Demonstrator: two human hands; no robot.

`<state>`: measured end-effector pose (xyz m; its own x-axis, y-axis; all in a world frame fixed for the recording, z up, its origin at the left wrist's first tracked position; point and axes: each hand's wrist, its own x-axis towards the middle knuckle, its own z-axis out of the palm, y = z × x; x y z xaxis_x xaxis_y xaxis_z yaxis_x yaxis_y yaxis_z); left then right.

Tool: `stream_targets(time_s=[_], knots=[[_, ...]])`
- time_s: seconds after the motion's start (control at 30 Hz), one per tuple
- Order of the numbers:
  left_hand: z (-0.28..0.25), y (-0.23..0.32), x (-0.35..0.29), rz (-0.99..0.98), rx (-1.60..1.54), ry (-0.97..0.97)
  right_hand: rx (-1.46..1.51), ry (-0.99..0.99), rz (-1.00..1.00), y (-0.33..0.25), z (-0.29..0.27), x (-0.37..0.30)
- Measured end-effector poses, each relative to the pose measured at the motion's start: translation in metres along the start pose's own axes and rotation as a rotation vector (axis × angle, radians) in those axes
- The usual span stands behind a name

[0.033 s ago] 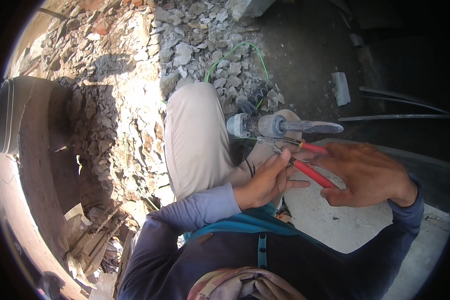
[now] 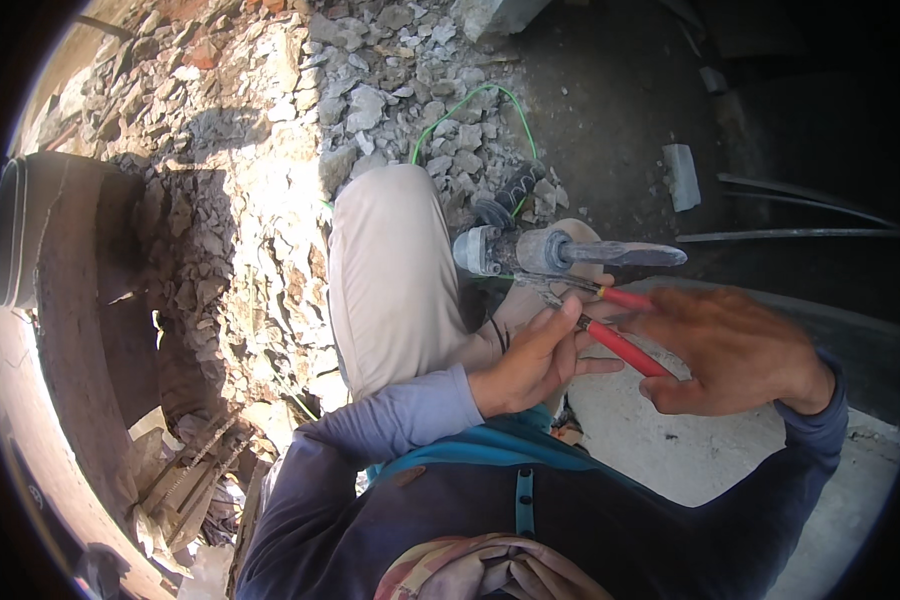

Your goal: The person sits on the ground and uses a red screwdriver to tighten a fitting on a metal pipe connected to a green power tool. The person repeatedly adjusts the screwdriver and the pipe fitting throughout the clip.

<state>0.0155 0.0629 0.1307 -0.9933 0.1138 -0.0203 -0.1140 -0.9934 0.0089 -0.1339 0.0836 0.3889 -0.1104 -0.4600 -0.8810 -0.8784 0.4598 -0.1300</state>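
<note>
My right hand (image 2: 725, 345) grips a pair of pliers with red handles (image 2: 622, 350), its fingers over one handle and its thumb at the end of the other. My left hand (image 2: 540, 360) has its thumb against the pliers near the pivot, with some fingers stretched out beneath the lower handle. The jaws of the pliers lie against the body of a grey breaker hammer (image 2: 485, 250). This tool rests across my legs, with its flat chisel bit (image 2: 625, 254) pointing right. What the jaws bite on is hard to make out.
Broken concrete rubble (image 2: 370, 110) covers the ground ahead and to the left. A green cable (image 2: 490, 88) loops over it near the tool's black ribbed part (image 2: 520, 185). Metal rods (image 2: 790, 236) lie at the right, and a large round pipe (image 2: 60, 230) at the left.
</note>
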Motion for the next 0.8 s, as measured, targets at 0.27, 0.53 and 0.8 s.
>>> stream_targets(time_s=[0.27, 0.53, 0.8], knots=[[0.003, 0.009, 0.015, -0.002, -0.169, -0.104, -0.439, 0.388, -0.194, -0.003, 0.033, -0.012], [0.003, 0.009, 0.018, 0.001, -0.284, -0.169, -0.050, 0.567, 0.001, 0.024, 0.025, -0.001], [0.013, 0.007, 0.017, 0.004, -0.312, -0.197, -0.121, 0.673, -0.075, 0.043, 0.020, 0.007]])
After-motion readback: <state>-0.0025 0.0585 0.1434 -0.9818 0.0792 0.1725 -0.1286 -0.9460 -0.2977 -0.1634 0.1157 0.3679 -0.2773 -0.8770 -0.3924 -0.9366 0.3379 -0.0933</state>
